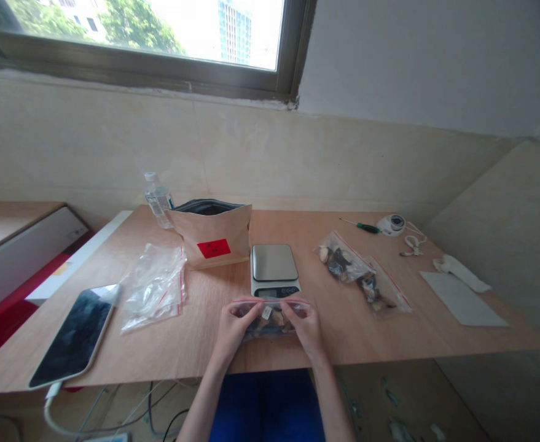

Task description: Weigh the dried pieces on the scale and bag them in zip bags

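Between my two hands is a clear zip bag (pixel 276 320) with a red seal line, holding brown and dark dried pieces and a small white packet. My left hand (pixel 237 322) pinches the seal on its left part. The right part of the seal is pinched by my right hand (pixel 305 320). Just beyond the bag stands a kitchen scale (pixel 275 263) with a bare metal plate; its display is partly hidden by my fingers and the bag. Behind the scale's left side, a brown paper pouch (pixel 214 236) with a red label stands with its mouth open.
Two filled zip bags (pixel 343 261) lie to the right. Several flat clear bags (pixel 154 285) and a tablet (pixel 77 334) with a cable lie left. At the back are a plastic bottle (pixel 158 199), a screwdriver (pixel 364 227) and a white camera (pixel 392 224). A white sheet (pixel 463 299) lies far right.
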Available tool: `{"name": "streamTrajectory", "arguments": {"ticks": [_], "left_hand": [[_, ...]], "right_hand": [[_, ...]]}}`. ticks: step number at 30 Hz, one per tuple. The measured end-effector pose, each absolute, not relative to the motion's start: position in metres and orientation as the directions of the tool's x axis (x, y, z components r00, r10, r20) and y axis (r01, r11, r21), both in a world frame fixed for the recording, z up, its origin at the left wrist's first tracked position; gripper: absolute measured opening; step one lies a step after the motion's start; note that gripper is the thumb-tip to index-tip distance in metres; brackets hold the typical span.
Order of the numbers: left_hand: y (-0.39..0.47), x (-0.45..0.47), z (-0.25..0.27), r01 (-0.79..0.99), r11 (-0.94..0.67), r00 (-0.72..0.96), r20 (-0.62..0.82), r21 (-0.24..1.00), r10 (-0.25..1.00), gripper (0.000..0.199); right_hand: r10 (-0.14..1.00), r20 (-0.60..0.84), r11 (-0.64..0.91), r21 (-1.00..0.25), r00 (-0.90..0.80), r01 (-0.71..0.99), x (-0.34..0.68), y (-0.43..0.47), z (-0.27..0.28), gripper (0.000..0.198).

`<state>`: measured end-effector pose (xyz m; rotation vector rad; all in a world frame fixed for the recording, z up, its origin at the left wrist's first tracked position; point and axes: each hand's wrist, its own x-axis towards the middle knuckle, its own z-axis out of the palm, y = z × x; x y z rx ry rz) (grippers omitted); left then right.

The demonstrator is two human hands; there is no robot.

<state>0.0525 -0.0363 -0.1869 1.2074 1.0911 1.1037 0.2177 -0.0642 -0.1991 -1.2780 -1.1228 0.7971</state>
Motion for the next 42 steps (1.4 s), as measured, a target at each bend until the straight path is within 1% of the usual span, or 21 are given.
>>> {"name": "streamTrajectory", "arguments": {"ticks": [5, 9, 14, 16, 20, 27, 30, 37, 42], "left_hand": [[-0.036, 0.053, -0.189, -0.056, 0.043, 0.129, -0.036, 0.998, 0.991, 0.026], [-0.036, 0.052, -0.191, -0.061, 0.045, 0.125, -0.037, 0.997, 0.991, 0.025], [-0.038, 0.050, -0.191, -0.068, 0.054, 0.155, -0.043, 0.996, 0.987, 0.026], [-0.039, 0.049, -0.190, -0.069, 0.052, 0.166, -0.040, 0.996, 0.985, 0.025], [-0.040, 0.048, -0.187, -0.067, 0.043, 0.170, -0.031, 0.997, 0.985, 0.025], [-0.038, 0.051, -0.182, -0.059, 0.016, 0.207, -0.003, 0.998, 0.978, 0.026], [-0.038, 0.053, -0.182, -0.054, -0.006, 0.219, 0.017, 0.999, 0.976, 0.026], [-0.041, 0.055, -0.180, -0.041, -0.064, 0.158, 0.070, 0.997, 0.985, 0.022], [-0.041, 0.056, -0.175, -0.025, -0.104, 0.135, 0.106, 0.994, 0.985, 0.021]], "right_hand": [[0.927, 0.218, 0.176, -0.972, 0.304, 0.158, 0.215, -0.065, -0.197, 0.017], [0.931, 0.221, 0.191, -0.973, 0.290, 0.130, 0.215, -0.064, -0.195, 0.017], [0.966, 0.193, 0.181, -0.980, 0.173, 0.086, 0.215, -0.063, -0.197, 0.015], [0.969, 0.193, 0.180, -0.979, 0.157, 0.090, 0.214, -0.063, -0.197, 0.013], [0.949, 0.250, 0.232, -0.966, 0.190, 0.114, 0.211, -0.061, -0.195, 0.011], [0.932, 0.255, 0.233, -0.966, 0.257, 0.115, 0.208, -0.061, -0.191, 0.010], [0.928, 0.266, 0.237, -0.962, 0.260, 0.137, 0.205, -0.062, -0.187, 0.010], [0.934, 0.285, 0.250, -0.952, 0.216, 0.175, 0.198, -0.061, -0.174, 0.011], [0.924, 0.301, 0.262, -0.948, 0.235, 0.183, 0.194, -0.059, -0.171, 0.010]]}}
